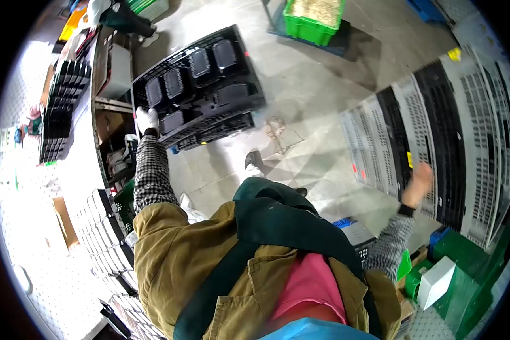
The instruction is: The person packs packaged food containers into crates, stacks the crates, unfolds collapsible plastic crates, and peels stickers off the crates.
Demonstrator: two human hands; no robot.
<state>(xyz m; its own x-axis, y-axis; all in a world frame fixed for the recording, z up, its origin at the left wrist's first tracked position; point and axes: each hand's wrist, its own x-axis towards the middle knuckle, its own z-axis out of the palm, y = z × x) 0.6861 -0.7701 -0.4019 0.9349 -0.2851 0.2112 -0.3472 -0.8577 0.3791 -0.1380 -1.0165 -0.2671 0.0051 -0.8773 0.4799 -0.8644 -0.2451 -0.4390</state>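
Observation:
My left hand (147,120), in a white glove, is closed on the near left corner of a black crate (209,120). Several black lidded trays (200,63) lie inside that crate, which is tilted over the floor. My right hand (420,185) is bare and stretched out to the right, beside a tall stack of grey and black crates (442,141). Its fingers are blurred, and whether they touch the stack cannot be made out.
A green crate of pale material (314,22) stands on a platform at the top. Left are a workbench (79,147) and stacked black trays (65,107). Another person (124,17) stands at the upper left. A white box (436,282) is at the lower right.

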